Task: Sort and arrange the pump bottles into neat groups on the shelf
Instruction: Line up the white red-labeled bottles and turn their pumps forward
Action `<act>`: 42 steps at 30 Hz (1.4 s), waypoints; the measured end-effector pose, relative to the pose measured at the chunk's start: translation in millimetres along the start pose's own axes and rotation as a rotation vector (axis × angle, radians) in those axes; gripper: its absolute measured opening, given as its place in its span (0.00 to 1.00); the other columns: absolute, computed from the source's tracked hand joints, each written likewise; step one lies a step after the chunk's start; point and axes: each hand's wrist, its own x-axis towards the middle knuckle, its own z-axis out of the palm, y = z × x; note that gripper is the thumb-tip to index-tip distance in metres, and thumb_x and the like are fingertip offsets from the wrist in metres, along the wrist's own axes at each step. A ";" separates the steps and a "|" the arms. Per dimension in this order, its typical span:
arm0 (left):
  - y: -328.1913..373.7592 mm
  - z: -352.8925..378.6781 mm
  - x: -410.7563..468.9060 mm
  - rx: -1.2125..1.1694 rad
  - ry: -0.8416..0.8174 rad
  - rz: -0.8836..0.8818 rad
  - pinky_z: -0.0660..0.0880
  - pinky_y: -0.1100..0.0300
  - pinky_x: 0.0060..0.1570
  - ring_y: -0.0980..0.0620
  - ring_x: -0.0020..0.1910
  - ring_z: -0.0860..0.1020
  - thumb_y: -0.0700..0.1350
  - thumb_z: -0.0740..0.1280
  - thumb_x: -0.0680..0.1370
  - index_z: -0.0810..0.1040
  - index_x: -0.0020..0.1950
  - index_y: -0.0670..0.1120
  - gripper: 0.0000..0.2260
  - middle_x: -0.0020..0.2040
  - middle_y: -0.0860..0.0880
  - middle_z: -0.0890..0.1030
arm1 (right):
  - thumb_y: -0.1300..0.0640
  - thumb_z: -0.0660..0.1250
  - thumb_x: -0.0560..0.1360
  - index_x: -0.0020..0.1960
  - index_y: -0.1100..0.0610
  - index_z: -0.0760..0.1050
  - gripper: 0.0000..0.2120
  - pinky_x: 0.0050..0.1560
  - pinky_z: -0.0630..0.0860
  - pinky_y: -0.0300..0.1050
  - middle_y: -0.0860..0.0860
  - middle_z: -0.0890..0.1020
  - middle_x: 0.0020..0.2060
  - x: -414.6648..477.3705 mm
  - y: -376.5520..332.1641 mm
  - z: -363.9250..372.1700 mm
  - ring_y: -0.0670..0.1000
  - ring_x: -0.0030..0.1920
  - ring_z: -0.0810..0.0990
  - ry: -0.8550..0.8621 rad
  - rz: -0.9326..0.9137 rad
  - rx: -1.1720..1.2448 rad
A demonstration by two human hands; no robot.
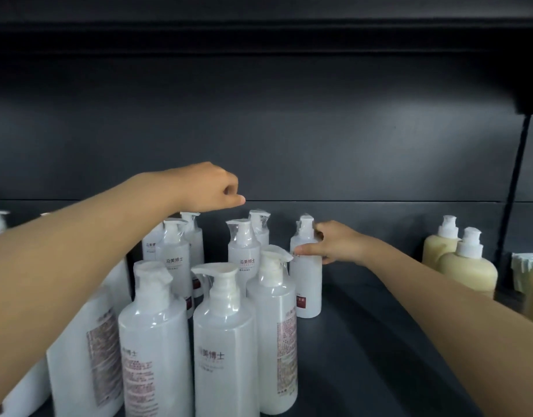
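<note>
One white bottle point(305, 284) in rt hand point(339, 243), shelf point(373, 311) gap beside yellow bottles point(467, 266)

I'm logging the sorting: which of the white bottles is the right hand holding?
The rightmost white bottle, the one nearest the yellow bottles: the right hand grips it just below the pump. That hand touches no other white bottle.

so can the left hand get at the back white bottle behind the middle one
Probably yes: the left hand hovers above the back row, just left of that back white bottle, whose pump top stands clear from above. The labelled bottle stands close in front, so coming from above looks easiest.
</note>
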 end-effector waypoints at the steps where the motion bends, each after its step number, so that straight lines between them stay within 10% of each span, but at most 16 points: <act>1: -0.9 0.0 -2.7 -0.017 0.007 -0.011 0.72 0.55 0.56 0.50 0.53 0.74 0.57 0.58 0.79 0.77 0.52 0.47 0.15 0.51 0.51 0.77 | 0.51 0.73 0.71 0.43 0.51 0.73 0.09 0.51 0.81 0.48 0.47 0.79 0.43 1.5 -2.2 2.9 0.49 0.49 0.81 -0.006 -0.006 0.014; 11: -6.8 8.8 -18.3 -0.082 0.004 -0.051 0.72 0.57 0.56 0.52 0.52 0.75 0.56 0.60 0.78 0.78 0.50 0.47 0.14 0.49 0.51 0.79 | 0.47 0.73 0.69 0.63 0.55 0.71 0.26 0.57 0.78 0.51 0.51 0.77 0.58 -0.6 -4.4 7.9 0.50 0.54 0.78 -0.037 0.020 -0.041; 22: 2.4 -25.2 -54.3 0.015 0.044 -0.129 0.71 0.54 0.57 0.48 0.54 0.75 0.58 0.57 0.78 0.77 0.52 0.47 0.17 0.52 0.48 0.80 | 0.46 0.62 0.76 0.67 0.62 0.70 0.25 0.59 0.73 0.49 0.56 0.76 0.63 -53.6 -83.6 -42.8 0.58 0.61 0.76 -0.119 0.071 -0.928; 30: -5.2 -46.8 -118.2 0.089 0.091 -0.242 0.73 0.48 0.56 0.48 0.51 0.73 0.60 0.57 0.77 0.75 0.48 0.50 0.16 0.51 0.49 0.79 | 0.56 0.60 0.77 0.35 0.57 0.66 0.12 0.30 0.64 0.40 0.53 0.73 0.36 -99.3 -145.5 -35.4 0.55 0.37 0.73 0.073 -0.106 -1.067; 42: -67.5 -46.7 -206.1 0.152 0.060 -0.340 0.72 0.53 0.51 0.48 0.51 0.74 0.56 0.57 0.79 0.75 0.51 0.47 0.14 0.50 0.48 0.75 | 0.43 0.60 0.77 0.64 0.57 0.70 0.23 0.57 0.74 0.51 0.54 0.75 0.61 -103.8 -220.8 24.6 0.58 0.59 0.74 0.030 -0.326 -0.936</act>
